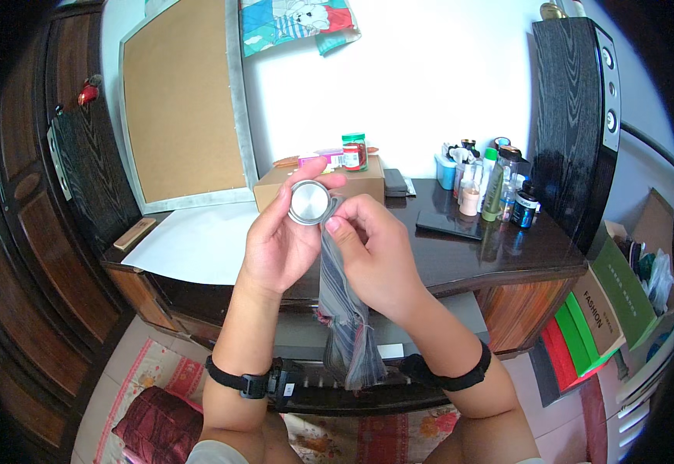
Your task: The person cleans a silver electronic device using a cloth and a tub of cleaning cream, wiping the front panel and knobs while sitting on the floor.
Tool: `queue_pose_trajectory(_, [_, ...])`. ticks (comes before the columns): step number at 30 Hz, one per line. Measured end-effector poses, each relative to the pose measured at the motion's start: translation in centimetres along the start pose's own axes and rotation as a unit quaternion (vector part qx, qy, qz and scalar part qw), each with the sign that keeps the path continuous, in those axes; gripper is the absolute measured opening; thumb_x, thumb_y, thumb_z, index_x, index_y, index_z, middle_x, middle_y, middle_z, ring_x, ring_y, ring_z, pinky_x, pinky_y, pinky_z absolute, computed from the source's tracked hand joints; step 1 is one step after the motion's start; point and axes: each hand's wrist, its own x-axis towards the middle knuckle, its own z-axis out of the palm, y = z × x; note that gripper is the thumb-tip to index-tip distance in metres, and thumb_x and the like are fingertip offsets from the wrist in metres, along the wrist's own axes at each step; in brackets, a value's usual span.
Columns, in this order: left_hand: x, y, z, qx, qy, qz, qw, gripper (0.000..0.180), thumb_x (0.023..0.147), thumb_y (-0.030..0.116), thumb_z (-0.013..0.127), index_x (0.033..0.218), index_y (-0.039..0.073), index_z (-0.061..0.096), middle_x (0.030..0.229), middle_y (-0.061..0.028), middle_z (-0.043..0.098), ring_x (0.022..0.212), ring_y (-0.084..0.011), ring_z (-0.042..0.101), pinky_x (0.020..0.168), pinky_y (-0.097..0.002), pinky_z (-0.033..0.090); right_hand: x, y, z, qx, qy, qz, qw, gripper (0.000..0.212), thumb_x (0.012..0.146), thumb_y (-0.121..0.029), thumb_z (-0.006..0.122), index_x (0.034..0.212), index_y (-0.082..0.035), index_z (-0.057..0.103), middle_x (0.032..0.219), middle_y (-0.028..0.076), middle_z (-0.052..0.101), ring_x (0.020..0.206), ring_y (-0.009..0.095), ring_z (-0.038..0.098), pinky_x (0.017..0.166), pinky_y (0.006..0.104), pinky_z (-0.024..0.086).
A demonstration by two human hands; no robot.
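My left hand [281, 246] is closed round a round, silvery metal piece [309, 202], shaped like a lid or the end of a metal cup, its flat shiny face turned toward me. The rest of it is hidden, so its exact kind does not show. My right hand [376, 251] pinches a grey striped cloth [343, 317] at the right rim of the metal piece. From there the cloth hangs down between my forearms, past the desk's front edge.
On the dark desk [445, 259] stand a cardboard box [368, 184] with a green-lidded jar [355, 152] on top, several bottles [493, 185] and a black flat panel [449, 224]. White paper [190, 243] covers the left part. A tall speaker [573, 116] rises at the right.
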Motion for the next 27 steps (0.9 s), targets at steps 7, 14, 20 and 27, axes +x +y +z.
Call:
queue_pose_trajectory(7, [-0.3, -0.6, -0.4, -0.061, -0.022, -0.004, 0.998, 0.051, 0.098, 0.038, 0.043, 0.127, -0.002, 0.053, 0.118, -0.0176, 0.06, 0.112, -0.0258, 0.056, 0.098, -0.0372, 0.043, -0.5, 0.1, 0.0, -0.004, -0.013, -0.002, 1.0, 0.008, 0.092, -0.007, 0.062, 0.093, 0.0, 0.058, 0.08, 0.015, 0.061, 0.068, 0.023, 0.059, 0.064, 0.0345, 0.047])
queue_pose_trajectory(14, [-0.2, -0.4, -1.7, -0.018, 0.108, 0.011, 0.994, 0.039, 0.103, 0.037, 0.038, 0.095, 0.005, 0.058, 0.087, -0.0091, 0.062, 0.084, -0.0185, 0.059, 0.079, -0.0319, 0.047, -0.4, 0.1, 0.6, 0.001, 0.002, -0.019, 1.0, 0.009, 0.091, -0.007, 0.063, 0.093, 0.001, 0.059, 0.08, 0.015, 0.063, 0.067, 0.023, 0.06, 0.064, 0.0344, 0.048])
queue_pose_trajectory(20, [0.0, -1.1, 0.9, 0.09, 0.233, 0.022, 0.968, 0.036, 0.102, 0.035, 0.04, 0.091, 0.005, 0.057, 0.086, -0.0091, 0.061, 0.081, -0.0177, 0.058, 0.078, -0.0319, 0.047, -0.5, 0.1, 1.3, 0.019, -0.013, -0.007, 1.0, 0.01, 0.089, -0.007, 0.065, 0.091, 0.0, 0.058, 0.08, 0.015, 0.063, 0.069, 0.026, 0.063, 0.064, 0.0358, 0.049])
queue_pose_trajectory(27, [0.3, -1.8, 2.4, 0.187, 0.266, 0.052, 0.944, 0.034, 0.1, 0.03, 0.041, 0.089, 0.003, 0.058, 0.087, -0.0077, 0.06, 0.082, -0.0162, 0.056, 0.079, -0.0304, 0.046, -0.1, 0.5, 0.9, -0.117, 0.025, -0.134, 0.984, 0.006, 0.087, 0.0, 0.064, 0.088, -0.002, 0.059, 0.079, 0.009, 0.059, 0.068, 0.017, 0.06, 0.058, 0.0263, 0.046])
